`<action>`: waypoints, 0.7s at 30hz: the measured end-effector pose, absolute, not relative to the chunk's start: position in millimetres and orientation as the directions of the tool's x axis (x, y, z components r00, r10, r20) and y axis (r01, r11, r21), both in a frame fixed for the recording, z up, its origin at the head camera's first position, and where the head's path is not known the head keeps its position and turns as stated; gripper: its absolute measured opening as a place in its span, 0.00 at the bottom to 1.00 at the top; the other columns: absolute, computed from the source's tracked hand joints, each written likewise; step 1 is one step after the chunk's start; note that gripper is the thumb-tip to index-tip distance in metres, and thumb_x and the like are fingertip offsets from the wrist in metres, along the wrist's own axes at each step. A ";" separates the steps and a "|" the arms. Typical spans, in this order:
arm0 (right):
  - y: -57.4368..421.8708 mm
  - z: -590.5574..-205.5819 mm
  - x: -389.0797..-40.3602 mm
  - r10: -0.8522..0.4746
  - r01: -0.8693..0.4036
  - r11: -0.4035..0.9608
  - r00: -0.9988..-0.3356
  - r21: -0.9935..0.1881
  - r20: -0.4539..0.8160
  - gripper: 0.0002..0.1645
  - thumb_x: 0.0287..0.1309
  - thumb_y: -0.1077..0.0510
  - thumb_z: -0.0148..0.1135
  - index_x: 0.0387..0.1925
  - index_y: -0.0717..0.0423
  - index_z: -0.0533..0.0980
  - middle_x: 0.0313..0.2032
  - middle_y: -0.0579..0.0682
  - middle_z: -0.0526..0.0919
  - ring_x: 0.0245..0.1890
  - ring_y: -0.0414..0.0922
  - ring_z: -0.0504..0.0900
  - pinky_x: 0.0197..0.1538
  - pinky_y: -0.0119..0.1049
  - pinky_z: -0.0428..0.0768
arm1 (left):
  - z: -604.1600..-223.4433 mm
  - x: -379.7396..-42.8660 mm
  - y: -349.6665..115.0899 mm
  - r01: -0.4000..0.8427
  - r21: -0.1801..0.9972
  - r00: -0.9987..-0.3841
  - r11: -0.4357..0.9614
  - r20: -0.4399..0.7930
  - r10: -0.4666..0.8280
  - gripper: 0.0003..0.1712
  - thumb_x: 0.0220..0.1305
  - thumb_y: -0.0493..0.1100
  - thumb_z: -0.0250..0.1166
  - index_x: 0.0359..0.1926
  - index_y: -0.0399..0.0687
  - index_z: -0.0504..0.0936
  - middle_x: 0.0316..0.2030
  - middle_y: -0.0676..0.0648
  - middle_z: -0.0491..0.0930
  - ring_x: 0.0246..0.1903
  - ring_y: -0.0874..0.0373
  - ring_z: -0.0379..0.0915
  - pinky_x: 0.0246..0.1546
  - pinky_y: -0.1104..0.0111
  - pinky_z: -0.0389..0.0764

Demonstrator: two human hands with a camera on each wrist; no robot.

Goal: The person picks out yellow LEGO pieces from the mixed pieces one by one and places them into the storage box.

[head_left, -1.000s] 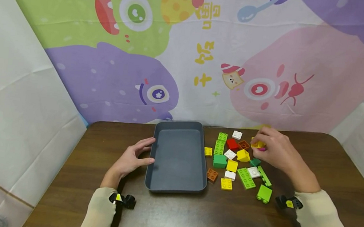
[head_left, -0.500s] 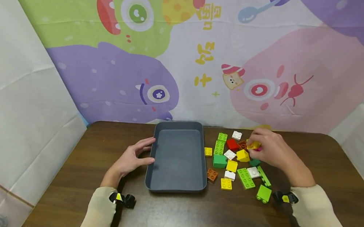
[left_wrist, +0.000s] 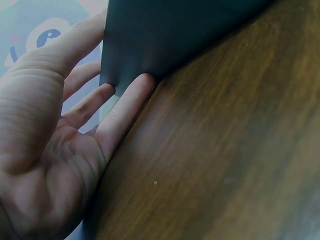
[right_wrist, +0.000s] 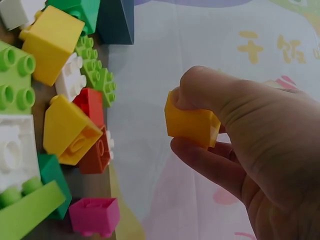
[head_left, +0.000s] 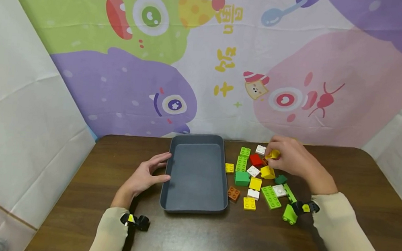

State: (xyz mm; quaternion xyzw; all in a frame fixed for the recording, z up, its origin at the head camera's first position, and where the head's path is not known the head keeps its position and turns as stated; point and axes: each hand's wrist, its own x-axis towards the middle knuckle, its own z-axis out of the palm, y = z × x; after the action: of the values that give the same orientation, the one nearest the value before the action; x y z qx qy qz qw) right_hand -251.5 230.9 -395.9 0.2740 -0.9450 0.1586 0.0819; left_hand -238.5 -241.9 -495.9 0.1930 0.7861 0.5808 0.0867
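My right hand (head_left: 297, 161) pinches a yellow building brick (right_wrist: 187, 122) between thumb and fingers, held up above the far part of the loose bricks. Beneath it lie a red brick (head_left: 255, 160), a brown brick (right_wrist: 95, 157) and a slanted yellow brick (head_left: 267, 172). A pink brick (right_wrist: 95, 216) shows in the right wrist view; in the head view the hand hides it. My left hand (head_left: 147, 175) rests against the left side of a dark grey rectangular tray (head_left: 197, 177), its fingers extended and touching the wall.
Several green, yellow, white and brown bricks lie scattered right of the tray, such as a lime brick (head_left: 271, 197) and a green brick (head_left: 242, 178). A small yellow brick (head_left: 229, 168) touches the tray's right side. A printed cloth (head_left: 221, 103) hangs behind the brown table (head_left: 190, 241).
My right hand has moved left with the yellow brick and lifted it, passing over the brown brick. The left hand and the tray have stayed in place.
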 end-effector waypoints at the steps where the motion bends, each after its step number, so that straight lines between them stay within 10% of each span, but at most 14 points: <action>1: 229.6 -395.3 -252.7 -0.492 -0.541 0.801 -0.839 -0.255 0.233 0.08 0.44 0.59 0.77 0.31 0.49 0.87 0.34 0.46 0.81 0.32 0.46 0.76 0.38 0.44 0.82 | -495.8 -238.0 -241.8 0.205 0.946 -0.910 0.250 0.090 0.405 0.44 0.59 0.37 0.73 0.74 0.42 0.65 0.76 0.43 0.59 0.69 0.36 0.61 0.71 0.37 0.58; 21: 216.3 -394.9 -269.7 -0.503 -0.533 0.789 -0.846 -0.304 0.178 0.06 0.45 0.59 0.75 0.29 0.49 0.87 0.33 0.46 0.81 0.31 0.46 0.75 0.34 0.39 0.80 | -494.4 -237.0 -241.8 0.215 0.943 -0.908 0.256 0.096 0.409 0.45 0.59 0.38 0.73 0.74 0.41 0.64 0.76 0.41 0.58 0.69 0.35 0.61 0.70 0.37 0.59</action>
State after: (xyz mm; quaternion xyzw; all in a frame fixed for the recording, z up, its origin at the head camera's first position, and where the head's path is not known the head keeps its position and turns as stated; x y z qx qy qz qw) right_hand -269.7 216.3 -394.9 0.2741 -0.9449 0.1737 0.0437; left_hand -237.0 -241.8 -494.4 0.1979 0.7880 0.5769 0.0841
